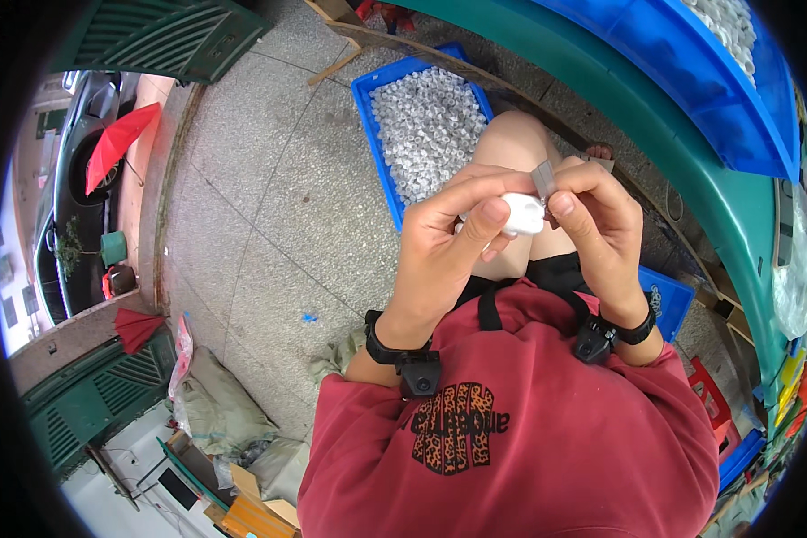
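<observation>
Above my lap, my left hand (453, 215) is closed around a small white plastic part (524, 215), rounded and smooth, gripped between thumb and fingers. Close beside it, my right hand (603, 211) pinches a thin flat grey blade (543, 177) between thumb and forefinger. The blade's lower end is at the white part's right side; whether they touch is hidden by my fingertips. Beyond my hands, a blue crate (365, 108) on the floor holds a heap of small whitish plastic pieces (426, 125).
A green table (690, 152) curves along the right, bearing a blue tray (767, 134) of similar pieces. Another blue crate (677, 300) stands by my right wrist. Sacks (229, 408) lie at the lower left. A red umbrella (121, 143) and a dark car (90, 117) are outside the doorway.
</observation>
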The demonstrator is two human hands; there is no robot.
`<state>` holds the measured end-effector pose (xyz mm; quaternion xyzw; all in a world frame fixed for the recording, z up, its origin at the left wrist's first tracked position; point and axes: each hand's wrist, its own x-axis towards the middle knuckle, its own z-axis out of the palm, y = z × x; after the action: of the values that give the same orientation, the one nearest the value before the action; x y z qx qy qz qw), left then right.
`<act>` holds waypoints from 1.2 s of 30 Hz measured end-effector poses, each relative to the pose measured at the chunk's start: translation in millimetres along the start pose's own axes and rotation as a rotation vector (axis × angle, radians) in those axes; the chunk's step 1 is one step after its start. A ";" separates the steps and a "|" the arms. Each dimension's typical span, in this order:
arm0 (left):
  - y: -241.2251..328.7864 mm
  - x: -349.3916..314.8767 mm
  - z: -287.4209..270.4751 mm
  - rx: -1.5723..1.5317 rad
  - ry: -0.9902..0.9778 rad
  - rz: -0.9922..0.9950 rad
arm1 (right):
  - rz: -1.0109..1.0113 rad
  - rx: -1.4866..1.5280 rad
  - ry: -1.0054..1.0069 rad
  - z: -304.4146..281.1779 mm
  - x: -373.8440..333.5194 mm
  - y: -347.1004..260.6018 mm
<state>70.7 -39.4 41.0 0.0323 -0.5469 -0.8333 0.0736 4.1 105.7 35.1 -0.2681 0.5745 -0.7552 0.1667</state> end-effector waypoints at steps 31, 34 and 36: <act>8.2 -7.7 10.1 0.416 0.105 0.112 | 0.006 -0.070 0.049 -1.9 -12.5 -7.0; 8.4 -8.1 9.9 0.422 0.099 0.123 | 0.001 -0.085 0.029 -2.2 -13.4 -6.6; 8.2 -8.3 9.7 0.433 0.098 0.130 | 0.001 -0.076 0.035 -1.1 -13.3 -7.0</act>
<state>78.3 -32.4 52.2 0.0523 -0.7095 -0.6877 0.1447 14.4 116.1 38.7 -0.2604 0.6058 -0.7374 0.1468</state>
